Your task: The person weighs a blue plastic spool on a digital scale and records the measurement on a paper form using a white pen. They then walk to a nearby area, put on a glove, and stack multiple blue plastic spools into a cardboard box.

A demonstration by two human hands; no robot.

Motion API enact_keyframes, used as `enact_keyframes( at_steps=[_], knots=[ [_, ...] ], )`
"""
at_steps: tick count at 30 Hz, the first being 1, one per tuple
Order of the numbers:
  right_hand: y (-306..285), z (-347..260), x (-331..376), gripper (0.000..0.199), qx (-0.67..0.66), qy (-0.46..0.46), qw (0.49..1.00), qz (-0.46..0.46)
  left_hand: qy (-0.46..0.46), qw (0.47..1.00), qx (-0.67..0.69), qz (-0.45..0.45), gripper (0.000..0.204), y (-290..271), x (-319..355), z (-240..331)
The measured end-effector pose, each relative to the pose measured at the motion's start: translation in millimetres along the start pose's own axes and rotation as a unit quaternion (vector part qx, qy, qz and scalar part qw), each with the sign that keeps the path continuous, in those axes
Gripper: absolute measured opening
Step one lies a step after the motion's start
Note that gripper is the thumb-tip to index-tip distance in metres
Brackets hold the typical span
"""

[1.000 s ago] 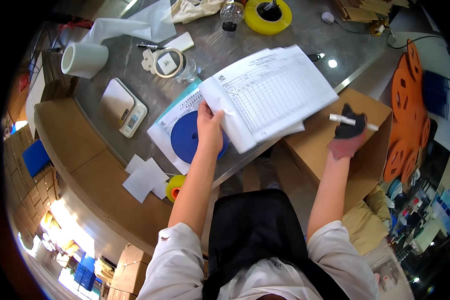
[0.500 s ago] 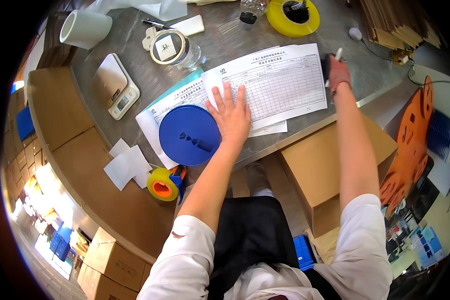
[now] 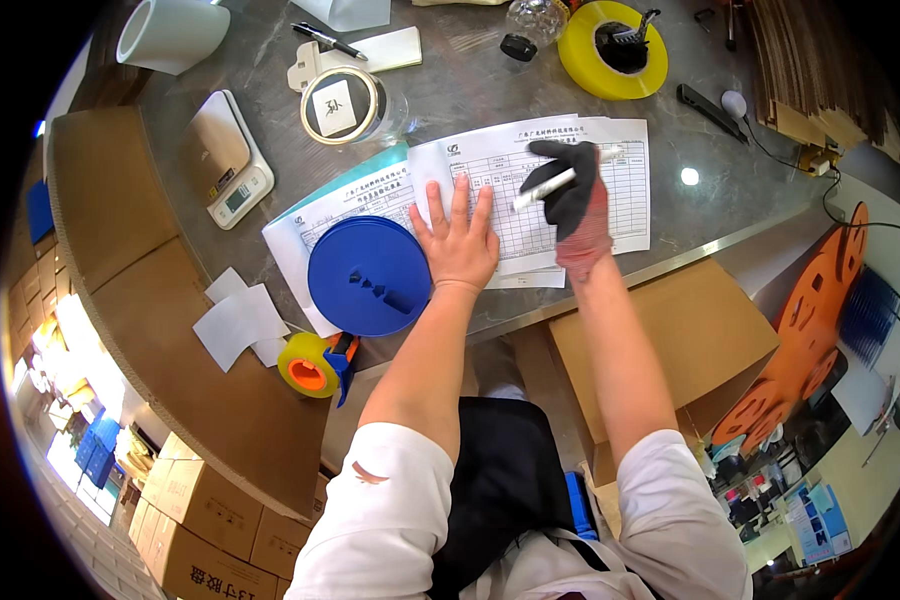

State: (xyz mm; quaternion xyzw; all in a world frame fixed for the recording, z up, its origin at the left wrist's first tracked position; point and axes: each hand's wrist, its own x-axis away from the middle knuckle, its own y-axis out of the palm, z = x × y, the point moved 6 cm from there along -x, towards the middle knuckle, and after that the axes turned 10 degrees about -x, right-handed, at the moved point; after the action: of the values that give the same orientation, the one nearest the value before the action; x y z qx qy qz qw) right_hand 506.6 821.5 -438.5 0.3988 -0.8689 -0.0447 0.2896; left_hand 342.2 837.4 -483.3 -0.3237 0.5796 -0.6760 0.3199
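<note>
My bare left hand (image 3: 458,245) lies flat with fingers spread on the printed table form (image 3: 615,225), beside a round blue disc (image 3: 335,310). Small dark shapes show on the disc; whether they are pieces or cut-outs I cannot tell. On my right hand (image 3: 575,205) is a black and red work glove. Its fingers are closed around a white pen (image 3: 543,189), held over the right part of the form. More printed sheets (image 3: 300,240) and a teal sheet lie partly beneath the disc and the form.
A tape dispenser (image 3: 310,366) sits at the bench's near edge. Left stands a small scale (image 3: 228,165). Beyond the papers are a lidded clear jar (image 3: 342,105), a black pen (image 3: 328,40), a yellow tape roll (image 3: 582,50) and a black knife-like tool (image 3: 712,112). A carton (image 3: 660,340) stands below the edge.
My right hand has moved left with the white pen, from beyond the form's right edge to over its printed grid. My left hand stays flat on the paper. The whole view has shifted slightly.
</note>
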Motion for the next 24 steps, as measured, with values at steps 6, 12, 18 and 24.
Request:
enact_keyframes(
  at_steps=[6,12,18,24],
  knots=[
    [8.5,21.8,-7.5,0.05,-0.055,0.116,0.991,0.036,0.006,1.0,-0.001,0.016,0.054,1.7,-0.3,0.3],
    [19.8,7.1,0.1,0.086,-0.032,0.191,0.981,-0.006,0.001,0.999,0.018,0.031,0.055,-1.5,-0.4,-1.0],
    [2.7,-9.4,-11.6,0.046,-0.046,0.101,0.994,0.019,0.007,0.999,0.024,0.04,0.055,-1.6,0.3,-1.6],
    [23.5,-11.2,-33.8,0.038,-0.394,0.076,0.905,-0.142,-0.001,0.999,0.03,0.032,0.057,-2.1,1.4,-3.4]
  ],
)
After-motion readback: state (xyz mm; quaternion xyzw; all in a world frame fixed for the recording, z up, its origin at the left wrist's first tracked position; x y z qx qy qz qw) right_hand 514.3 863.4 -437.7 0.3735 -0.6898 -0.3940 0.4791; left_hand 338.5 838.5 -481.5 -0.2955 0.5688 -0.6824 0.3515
